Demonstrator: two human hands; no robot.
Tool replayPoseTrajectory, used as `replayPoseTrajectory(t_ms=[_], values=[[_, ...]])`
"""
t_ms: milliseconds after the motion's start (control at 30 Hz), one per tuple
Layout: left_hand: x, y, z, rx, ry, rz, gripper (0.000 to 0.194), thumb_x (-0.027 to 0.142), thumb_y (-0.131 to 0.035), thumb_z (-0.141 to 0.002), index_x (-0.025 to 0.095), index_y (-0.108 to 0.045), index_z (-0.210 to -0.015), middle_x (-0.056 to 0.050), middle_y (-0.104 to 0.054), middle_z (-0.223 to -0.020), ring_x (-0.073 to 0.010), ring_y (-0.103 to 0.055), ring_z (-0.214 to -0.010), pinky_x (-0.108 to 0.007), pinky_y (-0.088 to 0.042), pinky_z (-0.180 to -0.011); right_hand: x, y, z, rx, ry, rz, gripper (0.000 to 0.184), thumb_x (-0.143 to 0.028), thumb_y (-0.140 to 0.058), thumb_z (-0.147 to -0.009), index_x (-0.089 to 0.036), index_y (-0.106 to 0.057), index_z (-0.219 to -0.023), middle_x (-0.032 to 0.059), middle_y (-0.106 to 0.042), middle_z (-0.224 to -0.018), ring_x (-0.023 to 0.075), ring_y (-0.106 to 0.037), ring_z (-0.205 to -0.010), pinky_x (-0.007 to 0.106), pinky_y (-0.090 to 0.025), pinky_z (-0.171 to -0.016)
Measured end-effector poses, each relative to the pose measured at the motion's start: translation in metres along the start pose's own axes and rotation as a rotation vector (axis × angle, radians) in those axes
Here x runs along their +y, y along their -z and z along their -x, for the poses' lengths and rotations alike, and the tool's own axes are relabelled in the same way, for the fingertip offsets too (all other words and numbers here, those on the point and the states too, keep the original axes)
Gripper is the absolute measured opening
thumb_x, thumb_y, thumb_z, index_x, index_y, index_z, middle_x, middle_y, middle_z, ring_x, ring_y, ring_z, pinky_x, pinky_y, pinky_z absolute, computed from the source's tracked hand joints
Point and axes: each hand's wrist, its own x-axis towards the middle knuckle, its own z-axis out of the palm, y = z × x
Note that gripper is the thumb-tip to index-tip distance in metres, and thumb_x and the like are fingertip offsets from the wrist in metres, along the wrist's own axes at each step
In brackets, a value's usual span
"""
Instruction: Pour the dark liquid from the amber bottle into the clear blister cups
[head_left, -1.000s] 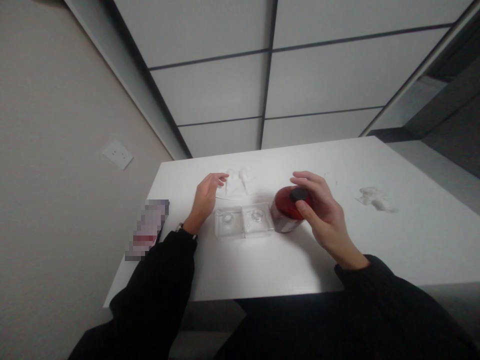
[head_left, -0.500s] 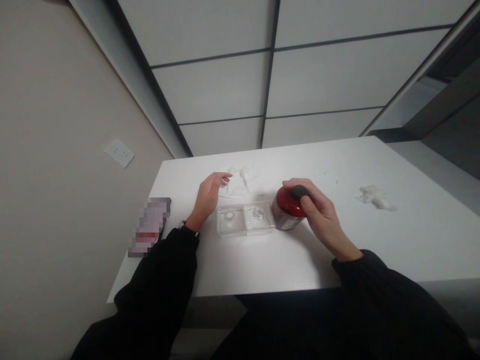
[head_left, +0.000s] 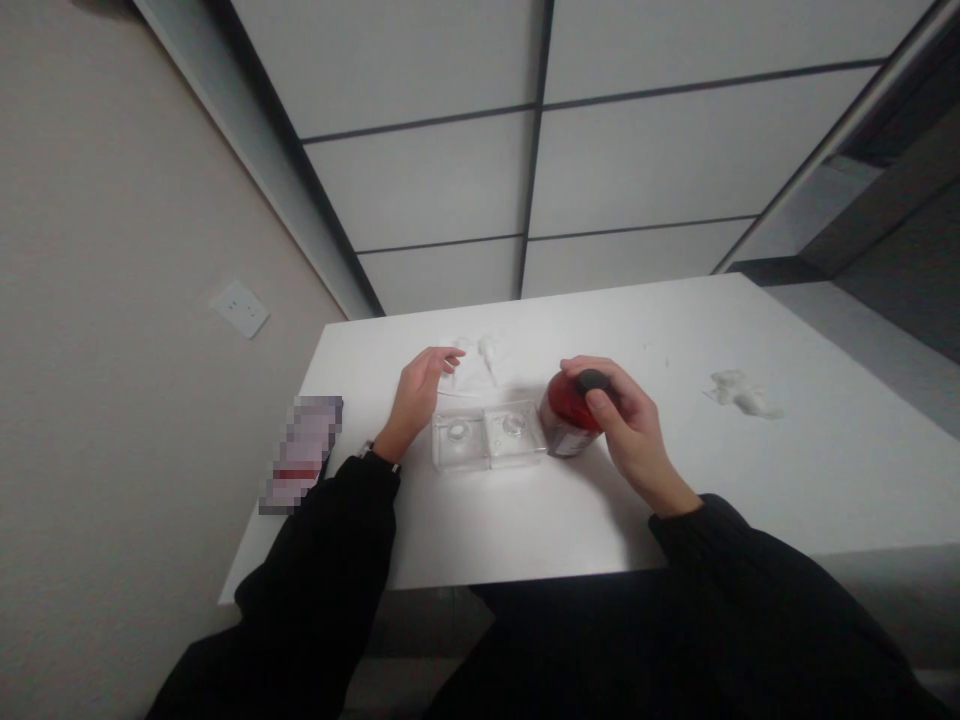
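White surface (head_left: 570,530) against a beige wall (head_left: 127,400), carrying one red jar (head_left: 564,407), one clear two-cell plastic tray (head_left: 487,436) just beside it, two crumpled white scraps (head_left: 742,393), one blurred object (head_left: 301,455); right hand (head_left: 636,430) had a narrow grip round the jar, left hand (head_left: 416,400) was half open, holding nothing.

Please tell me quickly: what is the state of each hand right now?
Left hand: open, holding nothing.
Right hand: closed, holding the red cylindrical bottle with a black cap.
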Motion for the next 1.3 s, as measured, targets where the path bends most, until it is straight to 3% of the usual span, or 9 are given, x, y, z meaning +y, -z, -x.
replayPoseTrajectory(t_ms=[233,400,500,633,733,833,967,1100,1300], values=[[0.004,0.005,-0.001,-0.019,0.071,-0.274,0.034,0.033,-0.043,-0.106,0.018,-0.070,-0.119,-0.009,-0.074,-0.119,-0.0200,-0.069,-0.105,-0.034,-0.054,-0.097,0.036,0.012,0.006,0.027,-0.125,-0.259,0.080,-0.093,-0.056,-0.080,-0.043,-0.062,-0.142,0.0033,-0.063,-0.153,0.0344,-0.056,-0.144,0.059,-0.040,-0.124],[0.003,0.005,-0.032,-0.100,0.171,-0.483,0.032,0.030,-0.060,-0.099,0.017,-0.070,-0.127,-0.010,-0.075,-0.117,-0.0220,-0.068,-0.093,-0.038,-0.053,-0.094,0.053,0.015,0.002,0.205,-0.217,-0.295,0.060,-0.082,-0.050,-0.093,-0.039,-0.070,-0.130,0.0020,-0.067,-0.147,0.0294,-0.056,-0.144,0.055,-0.031,-0.130],[0.002,-0.005,-0.057,-0.186,0.211,-0.557,0.031,0.039,-0.073,-0.091,0.017,-0.077,-0.112,-0.011,-0.077,-0.103,-0.0288,-0.069,-0.099,-0.041,-0.052,-0.093,0.059,0.015,0.003,0.250,-0.232,-0.267,0.053,-0.075,-0.048,-0.098,-0.035,-0.074,-0.121,0.0038,-0.071,-0.139,0.0283,-0.061,-0.137,0.055,-0.035,-0.126],[0.007,-0.014,-0.078,-0.221,0.219,-0.594,0.025,0.027,-0.090,-0.073,0.016,-0.079,-0.092,-0.012,-0.077,-0.090,-0.0337,-0.070,-0.101,-0.043,-0.051,-0.093,0.065,0.020,0.005,0.276,-0.255,-0.225,0.052,-0.074,-0.047,-0.099,-0.034,-0.075,-0.115,0.0043,-0.072,-0.136,0.0275,-0.061,-0.134,0.055,-0.036,-0.124],[0.022,-0.001,-0.080,-0.158,0.192,-0.578,0.028,0.029,-0.084,-0.082,0.017,-0.079,-0.106,-0.011,-0.078,-0.097,-0.0299,-0.072,-0.100,-0.041,-0.053,-0.094,0.068,0.028,0.006,0.298,-0.254,-0.222,0.049,-0.072,-0.050,-0.098,-0.033,-0.076,-0.113,0.0044,-0.073,-0.134,0.0276,-0.062,-0.134,0.056,-0.037,-0.123],[0.046,0.022,-0.064,-0.049,0.138,-0.430,0.039,0.036,-0.071,-0.094,0.020,-0.069,-0.130,-0.009,-0.079,-0.111,-0.0218,-0.073,-0.098,-0.035,-0.057,-0.090,0.069,0.034,0.006,0.317,-0.250,-0.214,0.042,-0.068,-0.057,-0.096,-0.032,-0.077,-0.108,0.0043,-0.074,-0.129,0.0281,-0.062,-0.132,0.055,-0.039,-0.121],[0.082,0.042,-0.017,0.073,0.058,0.124,0.046,0.041,-0.079,-0.085,0.021,-0.067,-0.124,-0.007,-0.080,-0.108,-0.0214,-0.076,-0.103,-0.034,-0.060,-0.091,0.070,0.039,0.007,0.339,-0.251,-0.217,0.038,-0.065,-0.061,-0.094,-0.032,-0.079,-0.101,0.0043,-0.075,-0.127,0.0295,-0.062,-0.133,0.054,-0.041,-0.120],[0.102,0.044,0.027,0.092,0.116,0.189,0.045,0.038,-0.083,-0.081,0.021,-0.067,-0.120,-0.008,-0.080,-0.110,-0.0214,-0.077,-0.104,-0.034,-0.061,-0.093,0.069,0.039,0.008,0.340,-0.251,-0.227,0.038,-0.065,-0.062,-0.093,-0.032,-0.080,-0.098,0.0045,-0.075,-0.126,0.0299,-0.061,-0.133,0.053,-0.041,-0.119],[0.095,0.035,0.052,0.009,0.153,0.164,0.037,0.034,-0.081,-0.084,0.020,-0.066,-0.115,-0.008,-0.077,-0.112,-0.0225,-0.076,-0.107,-0.036,-0.059,-0.097,0.067,0.040,0.009,0.298,-0.264,-0.219,0.036,-0.064,-0.063,-0.093,-0.032,-0.080,-0.096,0.0041,-0.074,-0.125,0.0292,-0.061,-0.131,0.052,-0.041,-0.118]])
